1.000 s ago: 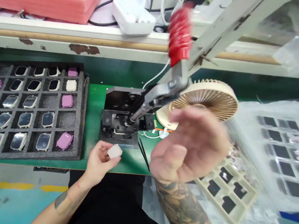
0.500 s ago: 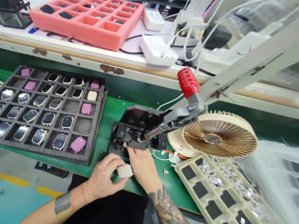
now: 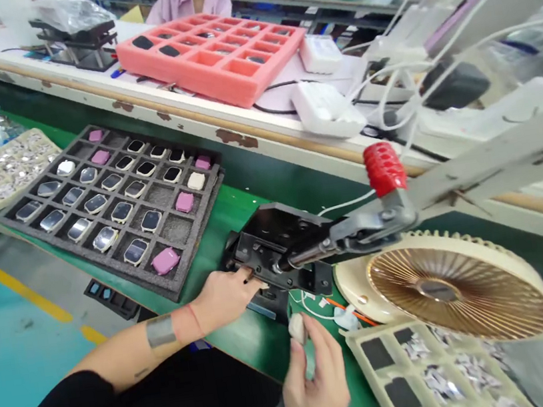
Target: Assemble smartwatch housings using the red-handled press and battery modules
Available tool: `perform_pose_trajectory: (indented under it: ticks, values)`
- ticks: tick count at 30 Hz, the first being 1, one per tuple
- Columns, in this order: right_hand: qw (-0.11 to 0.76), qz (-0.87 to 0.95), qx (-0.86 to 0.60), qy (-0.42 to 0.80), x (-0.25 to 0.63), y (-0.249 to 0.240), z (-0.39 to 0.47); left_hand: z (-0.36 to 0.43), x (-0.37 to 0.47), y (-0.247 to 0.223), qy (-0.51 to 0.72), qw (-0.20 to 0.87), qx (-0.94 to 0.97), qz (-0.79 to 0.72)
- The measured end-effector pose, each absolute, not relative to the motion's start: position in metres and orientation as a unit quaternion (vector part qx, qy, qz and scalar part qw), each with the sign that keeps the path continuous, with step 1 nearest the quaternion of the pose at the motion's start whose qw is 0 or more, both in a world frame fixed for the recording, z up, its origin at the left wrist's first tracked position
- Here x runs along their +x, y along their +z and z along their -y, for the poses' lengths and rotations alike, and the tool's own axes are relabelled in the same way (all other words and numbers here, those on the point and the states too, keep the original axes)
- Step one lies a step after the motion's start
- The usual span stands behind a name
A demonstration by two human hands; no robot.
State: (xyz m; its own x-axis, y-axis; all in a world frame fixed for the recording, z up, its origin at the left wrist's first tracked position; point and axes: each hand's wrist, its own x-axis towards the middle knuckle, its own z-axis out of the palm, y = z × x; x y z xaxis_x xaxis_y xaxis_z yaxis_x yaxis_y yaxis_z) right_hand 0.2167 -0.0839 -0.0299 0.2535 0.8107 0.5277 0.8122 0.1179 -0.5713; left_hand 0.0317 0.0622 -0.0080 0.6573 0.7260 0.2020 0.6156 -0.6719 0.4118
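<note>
My right hand pinches a small cream watch case between thumb and forefinger, in front of the press and above the green bench. The case is tilted, seen nearly edge-on. My left hand reaches under the plate of a black hand press. Its fingers are bent together at the press bed, with the tips partly covered; what they hold there, if anything, I cannot make out. The press lever, with a red ribbed grip, points up to the right.
Left of the press lies a dark foam tray of watches and pink pieces. A beige fan stands right, behind a cream tray of small parts. A shelf edge carries a pink foam tray; a person sits beyond.
My right hand has left the press and now holds a cream watch case low on the right. My left hand, which held a cream case, has moved into the press. The view has shifted.
</note>
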Motion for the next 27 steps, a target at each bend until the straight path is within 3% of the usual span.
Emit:
perform_pose_trajectory:
  ticks: [11,15,17,20,22,25,27]
  values:
    - [0.434,0.62,-0.653,0.023,0.204,-0.019,0.091,-0.038,0.025,0.016,0.131,0.244,0.881,-0.384]
    - [0.463,0.654,-0.598,0.006,0.182,-0.005,0.079,-0.013,0.006,0.035,0.281,0.514,0.737,-0.336]
    - [0.472,0.683,-0.557,0.022,0.172,0.007,0.07,0.001,-0.004,0.044,0.346,0.57,0.654,-0.357]
    - [0.473,0.739,-0.478,0.048,0.17,0.035,0.046,0.005,-0.025,0.059,0.4,0.486,0.656,-0.416]
    - [0.521,0.73,-0.442,-0.024,0.183,0.06,0.019,-0.012,-0.046,0.071,0.437,0.387,0.681,-0.443]
    - [0.649,0.61,-0.393,-0.228,0.216,0.105,-0.035,-0.061,-0.078,0.087,0.452,0.224,0.712,-0.487]
    - [0.64,0.609,-0.424,-0.2,0.236,0.138,-0.07,-0.094,-0.095,0.094,0.393,0.191,0.746,-0.503]
